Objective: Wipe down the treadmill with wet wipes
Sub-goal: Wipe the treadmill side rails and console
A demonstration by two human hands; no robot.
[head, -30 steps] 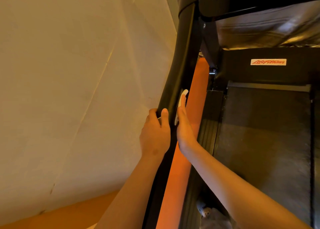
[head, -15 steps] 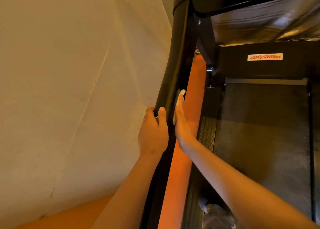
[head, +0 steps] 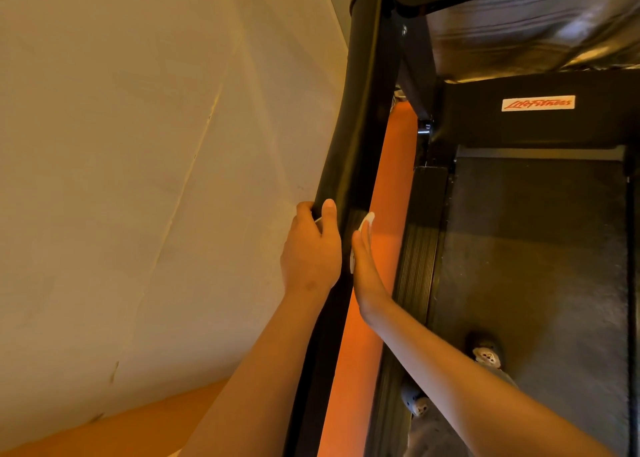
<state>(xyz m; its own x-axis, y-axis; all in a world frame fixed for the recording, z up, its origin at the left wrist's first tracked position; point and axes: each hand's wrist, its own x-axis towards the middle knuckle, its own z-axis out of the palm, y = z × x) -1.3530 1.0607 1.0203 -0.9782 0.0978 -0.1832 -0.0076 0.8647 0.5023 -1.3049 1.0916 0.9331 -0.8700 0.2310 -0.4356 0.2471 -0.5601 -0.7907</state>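
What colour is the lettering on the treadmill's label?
Red, on a white label, clearest in the head view.

The treadmill's upright stands between the wall on its left and the belt on its right. The left hand grips the upright's left side. Opposite it, the right hand presses a wipe flat against the right side.

The right hand, flat against the white wet wipe, has slid back down the inner face of the black treadmill upright, toward the person. The wipe's top edge was above the thumb tip of the left hand and now lies below it. The view has dropped slightly. Two grey shoes now show, where one showed before.
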